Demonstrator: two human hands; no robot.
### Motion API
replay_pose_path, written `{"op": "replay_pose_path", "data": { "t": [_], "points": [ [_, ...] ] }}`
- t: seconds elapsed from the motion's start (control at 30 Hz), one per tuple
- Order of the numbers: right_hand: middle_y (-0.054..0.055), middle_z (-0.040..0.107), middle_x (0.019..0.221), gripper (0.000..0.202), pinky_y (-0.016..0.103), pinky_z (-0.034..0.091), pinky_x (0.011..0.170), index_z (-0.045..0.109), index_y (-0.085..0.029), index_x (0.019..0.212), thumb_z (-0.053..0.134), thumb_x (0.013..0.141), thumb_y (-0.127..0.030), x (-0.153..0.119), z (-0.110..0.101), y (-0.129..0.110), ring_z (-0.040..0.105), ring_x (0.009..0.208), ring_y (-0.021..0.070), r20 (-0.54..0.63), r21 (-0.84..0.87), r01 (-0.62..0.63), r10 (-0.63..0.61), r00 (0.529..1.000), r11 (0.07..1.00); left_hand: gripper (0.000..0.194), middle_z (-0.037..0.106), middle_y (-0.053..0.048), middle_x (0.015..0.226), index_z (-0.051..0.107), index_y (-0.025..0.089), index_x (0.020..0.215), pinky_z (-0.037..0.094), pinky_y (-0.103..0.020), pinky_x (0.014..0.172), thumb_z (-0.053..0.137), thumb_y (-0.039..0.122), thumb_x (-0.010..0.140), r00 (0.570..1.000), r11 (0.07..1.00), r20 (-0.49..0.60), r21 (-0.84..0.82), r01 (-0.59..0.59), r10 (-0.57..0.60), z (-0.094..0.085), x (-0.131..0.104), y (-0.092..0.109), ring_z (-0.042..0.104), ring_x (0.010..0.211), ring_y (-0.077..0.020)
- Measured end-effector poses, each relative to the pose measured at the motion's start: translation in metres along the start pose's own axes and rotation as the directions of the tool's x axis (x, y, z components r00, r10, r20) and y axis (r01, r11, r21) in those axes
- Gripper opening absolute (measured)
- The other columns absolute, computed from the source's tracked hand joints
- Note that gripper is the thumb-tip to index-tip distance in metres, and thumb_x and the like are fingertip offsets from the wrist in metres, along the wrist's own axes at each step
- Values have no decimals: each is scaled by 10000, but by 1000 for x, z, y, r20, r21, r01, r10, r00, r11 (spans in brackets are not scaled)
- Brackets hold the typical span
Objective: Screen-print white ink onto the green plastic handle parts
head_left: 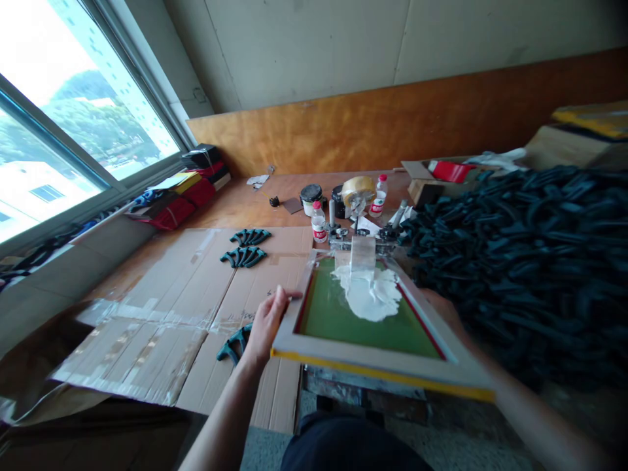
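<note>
A screen printing frame [338,350] with green mesh [324,307] is tilted in front of me, its near edge lined with yellow. White paste [373,301] lies on the mesh, and a clear, paste-smeared squeegee [363,255] stands in it at the far end. My left hand [267,324] is closed on the frame's left side, thumb toward the rim. At the opposite side, my right hand [441,311] is closed around the rim, its fingers partly hidden. Dark green curved plastic pieces [233,347] lie on cardboard just beyond my left hand.
Flattened cardboard [161,294] covers the bench's left part, with rows of curved pieces [244,256] on it. A large heap of dark pieces [540,261] rises at the right. Behind the frame stand a metal clamp [338,239], bottles [318,222], tubs [311,196] and a tape roll [357,190].
</note>
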State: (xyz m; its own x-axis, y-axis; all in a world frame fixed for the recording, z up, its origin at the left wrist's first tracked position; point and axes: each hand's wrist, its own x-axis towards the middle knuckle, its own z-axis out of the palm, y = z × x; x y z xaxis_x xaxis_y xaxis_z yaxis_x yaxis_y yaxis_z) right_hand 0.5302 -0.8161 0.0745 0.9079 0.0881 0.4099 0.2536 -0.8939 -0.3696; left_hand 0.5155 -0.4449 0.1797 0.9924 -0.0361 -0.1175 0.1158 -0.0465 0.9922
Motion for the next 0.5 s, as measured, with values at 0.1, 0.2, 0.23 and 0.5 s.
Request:
{"op": "replay_pose_path", "data": {
  "t": [0.1, 0.2, 0.23, 0.5],
  "points": [
    [126, 615, 1139, 417, 325, 534, 790, 599, -130, 1218, 501, 903, -384, 36, -11, -10, 627, 941, 229, -70, 79, 18, -12, 997, 997, 692, 607, 1, 691, 568, 142, 1283, 392, -207, 536, 608, 601, 768, 988, 987, 30, 63, 150, -152, -4, -16, -70, 537, 612, -124],
    [145, 530, 1251, 575, 393, 480, 919, 514, -167, 1286, 705, 775, -349, 65, -3, -48, 537, 1119, 284, 29, 42, 153, -154, 988, 987, 830, 485, 65, 604, 392, 148, 1429, 327, -201, 507, 594, 603, 765, 982, 974, -16, 127, 187, -187, 3, -14, -122, 444, 539, -97],
    [132, 558, 1197, 521, 388, 472, 916, 543, -176, 1228, 724, 757, -305, 70, 2, -61, 534, 1108, 282, 116, 7, 185, -184, 976, 983, 829, 453, 75, 590, 384, 143, 1433, 309, -202, 502, 581, 602, 771, 981, 968, -31, 158, 193, -190, 5, -12, -132, 419, 528, -93],
    [68, 630, 871, 213, 292, 431, 764, 600, -173, 849, 469, 779, -20, 11, 7, -79, 557, 863, 201, 443, 44, 437, -409, 798, 899, 776, 534, 38, 664, 435, 156, 1391, 334, -215, 535, 540, 620, 777, 971, 949, -24, 208, 238, -238, 2, -3, -151, 470, 588, -113]
  ]
}}
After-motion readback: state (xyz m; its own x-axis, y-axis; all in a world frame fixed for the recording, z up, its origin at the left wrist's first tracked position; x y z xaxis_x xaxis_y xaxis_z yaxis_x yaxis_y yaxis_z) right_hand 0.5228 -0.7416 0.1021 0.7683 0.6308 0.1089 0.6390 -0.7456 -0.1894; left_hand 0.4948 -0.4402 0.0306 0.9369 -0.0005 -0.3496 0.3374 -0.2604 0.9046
